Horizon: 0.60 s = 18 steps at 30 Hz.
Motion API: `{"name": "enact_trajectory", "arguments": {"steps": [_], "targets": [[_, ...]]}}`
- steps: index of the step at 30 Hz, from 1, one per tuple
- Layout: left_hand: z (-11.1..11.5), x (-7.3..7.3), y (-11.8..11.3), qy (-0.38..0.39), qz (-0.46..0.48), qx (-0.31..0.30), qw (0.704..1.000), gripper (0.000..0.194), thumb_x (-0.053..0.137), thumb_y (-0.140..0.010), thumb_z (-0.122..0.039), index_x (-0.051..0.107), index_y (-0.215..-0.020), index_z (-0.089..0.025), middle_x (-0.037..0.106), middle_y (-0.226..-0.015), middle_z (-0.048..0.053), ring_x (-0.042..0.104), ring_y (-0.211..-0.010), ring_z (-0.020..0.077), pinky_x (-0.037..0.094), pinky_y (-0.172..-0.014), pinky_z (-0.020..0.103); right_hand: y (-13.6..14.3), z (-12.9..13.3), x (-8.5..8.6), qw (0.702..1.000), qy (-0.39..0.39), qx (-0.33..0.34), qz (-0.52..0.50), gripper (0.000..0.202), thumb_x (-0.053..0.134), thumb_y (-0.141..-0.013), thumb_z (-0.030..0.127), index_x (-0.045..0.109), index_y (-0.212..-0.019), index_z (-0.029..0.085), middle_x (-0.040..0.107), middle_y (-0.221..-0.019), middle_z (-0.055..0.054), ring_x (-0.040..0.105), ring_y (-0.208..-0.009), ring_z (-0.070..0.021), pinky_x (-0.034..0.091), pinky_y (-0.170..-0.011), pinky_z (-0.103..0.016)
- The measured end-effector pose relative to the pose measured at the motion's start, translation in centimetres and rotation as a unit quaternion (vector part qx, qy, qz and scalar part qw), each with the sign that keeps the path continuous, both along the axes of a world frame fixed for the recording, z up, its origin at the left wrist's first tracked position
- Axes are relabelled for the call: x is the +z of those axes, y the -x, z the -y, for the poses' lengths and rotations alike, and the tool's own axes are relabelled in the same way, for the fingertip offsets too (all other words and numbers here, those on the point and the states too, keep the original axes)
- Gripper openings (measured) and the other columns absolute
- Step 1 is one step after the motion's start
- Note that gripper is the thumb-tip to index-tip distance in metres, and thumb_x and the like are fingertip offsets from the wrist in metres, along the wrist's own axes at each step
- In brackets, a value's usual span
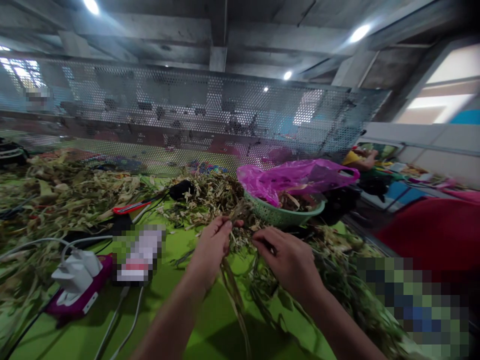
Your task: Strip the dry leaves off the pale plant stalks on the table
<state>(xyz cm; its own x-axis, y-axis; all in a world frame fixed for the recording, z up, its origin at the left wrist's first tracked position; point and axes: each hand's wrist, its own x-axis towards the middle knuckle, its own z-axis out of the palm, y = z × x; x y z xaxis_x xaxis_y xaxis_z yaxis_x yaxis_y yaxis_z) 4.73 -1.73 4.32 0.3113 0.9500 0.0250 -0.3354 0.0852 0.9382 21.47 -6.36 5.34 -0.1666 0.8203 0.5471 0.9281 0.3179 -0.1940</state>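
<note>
Left hand [213, 246]: I held it closed on dried stalks [233, 295], their ends trailing over the green table [202, 325]. Right hand [288, 257]: curled, contents I could not tell. Beyond: green basket [277, 213], pink bag [296, 176] atop; then perforated screen [180, 107].

Right of centre, I can't tell whether my right hand [288, 257] pinches anything! Below my left hand [213, 242], dry stalks [239, 312] run off the bottom edge. The pink bag [296, 176] hides some contents of the green basket [279, 214]; centre left, the phone [140, 252] blurs into blocks!
</note>
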Motion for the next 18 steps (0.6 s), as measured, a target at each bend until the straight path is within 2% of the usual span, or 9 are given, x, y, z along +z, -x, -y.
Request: {"name": "enact_trajectory", "arguments": {"steps": [3,5,7,9,12,14,18], "targets": [[0.4,-0.9,-1.2,-0.006,-0.053,-0.027,0.998,0.024,0.053,-0.082,-0.041,0.059,-0.091,-0.019,0.035,-0.055,-0.007,0.029,-0.047,0.0086,0.02,-0.044,0.021,0.4,0.1,-0.5,0.998,-0.042,0.005,0.039,0.015,0.05,-0.089,0.025,0.065,-0.09,0.021,0.069,-0.08,-0.003,0.061,-0.071,-0.0168,0.039,-0.068,-0.028],[0.5,-1.3,-1.7,-0.057,-0.072,-0.015,0.996,0.017,0.053,-0.083,-0.034,0.059,-0.086,-0.019,0.046,-0.063,-0.003,0.039,-0.056,0.0101,0.03,-0.052,0.021,0.7,0.2,-0.6,0.997,-0.062,0.009,0.043,0.015,0.051,-0.089,0.025,0.065,-0.089,0.02,0.069,-0.079,-0.004,0.06,-0.07,-0.017,0.038,-0.07,-0.029],[0.5,-1.4,-1.9,-0.124,-0.091,-0.008,0.988,0.014,0.051,-0.083,-0.028,0.06,-0.08,-0.018,0.053,-0.072,0.0,0.046,-0.069,0.0123,0.036,-0.063,0.022,1.0,0.3,-0.6,0.998,-0.06,0.016,0.021,0.013,0.053,-0.088,0.026,0.064,-0.086,0.02,0.068,-0.078,-0.004,0.059,-0.069,-0.0168,0.038,-0.069,-0.029],[0.4,-1.3,-1.7,-0.155,-0.12,-0.004,0.981,0.016,0.048,-0.084,-0.025,0.058,-0.074,-0.017,0.054,-0.075,0.001,0.047,-0.074,0.0135,0.036,-0.068,0.023,1.1,0.3,-0.5,0.999,-0.02,0.026,-0.041,0.01,0.056,-0.086,0.027,0.063,-0.089,0.02,0.068,-0.08,-0.004,0.059,-0.069,-0.0161,0.04,-0.068,-0.027],[0.0,-1.2,-1.2,-0.13,-0.146,0.022,0.98,0.016,0.049,-0.083,-0.026,0.057,-0.073,-0.017,0.051,-0.068,-0.001,0.042,-0.066,0.0126,0.032,-0.061,0.023,0.7,0.0,-0.4,0.978,0.095,0.043,-0.178,0.015,0.059,-0.083,0.03,0.06,-0.095,0.021,0.067,-0.078,-0.002,0.06,-0.068,-0.0156,0.043,-0.062,-0.025],[-0.3,-1.3,-0.8,-0.105,-0.137,0.032,0.985,0.017,0.051,-0.083,-0.031,0.059,-0.076,-0.017,0.049,-0.066,-0.002,0.04,-0.062,0.0121,0.03,-0.057,0.022,0.1,-0.2,-0.2,0.96,0.15,0.051,-0.231,0.015,0.058,-0.083,0.033,0.06,-0.091,0.021,0.065,-0.074,0.0,0.06,-0.067,-0.016,0.043,-0.06,-0.024],[-0.9,-1.3,-0.2,-0.051,-0.096,0.046,0.993,0.022,0.054,-0.081,-0.037,0.063,-0.085,-0.018,0.047,-0.061,-0.002,0.039,-0.056,0.0125,0.029,-0.052,0.022,-0.6,-0.4,0.2,0.968,0.145,0.034,-0.202,0.014,0.056,-0.083,0.033,0.062,-0.079,0.021,0.063,-0.068,0.001,0.058,-0.064,-0.0157,0.042,-0.06,-0.025]]}}
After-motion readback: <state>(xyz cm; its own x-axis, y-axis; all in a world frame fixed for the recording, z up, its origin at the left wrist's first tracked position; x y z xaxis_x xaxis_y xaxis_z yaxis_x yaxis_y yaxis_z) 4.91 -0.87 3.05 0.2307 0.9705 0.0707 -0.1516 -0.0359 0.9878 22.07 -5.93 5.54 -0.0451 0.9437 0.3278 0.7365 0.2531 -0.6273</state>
